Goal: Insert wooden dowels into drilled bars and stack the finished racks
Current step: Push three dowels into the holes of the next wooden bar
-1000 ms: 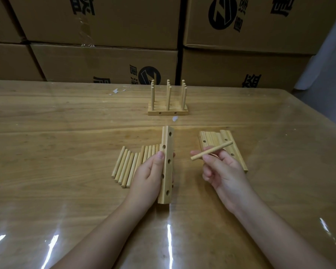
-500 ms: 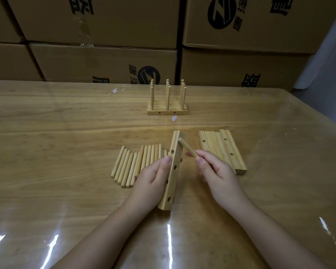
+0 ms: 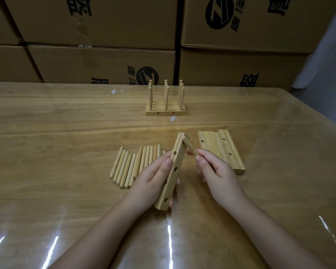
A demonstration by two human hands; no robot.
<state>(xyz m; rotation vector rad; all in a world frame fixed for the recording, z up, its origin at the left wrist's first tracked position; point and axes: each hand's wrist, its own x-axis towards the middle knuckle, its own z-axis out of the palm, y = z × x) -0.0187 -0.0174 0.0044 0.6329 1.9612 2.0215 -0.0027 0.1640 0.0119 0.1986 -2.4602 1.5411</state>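
My left hand grips a drilled wooden bar, tilted on edge with its near end by the table and several holes facing me. My right hand pinches a short wooden dowel; the dowel's far tip meets the bar's right face near its far end. Loose dowels lie in a row left of the bar. A pile of drilled bars lies flat to the right. Farther back stand finished racks with upright dowels.
The work sits on a wooden table under a shiny clear cover. Cardboard boxes are stacked along the far edge. Two small white scraps lie on the table near the racks.
My right hand swung the dowel from lying crosswise over the bar pile to pointing at the bar's far end. The bar tilted a little to the right in my left hand.
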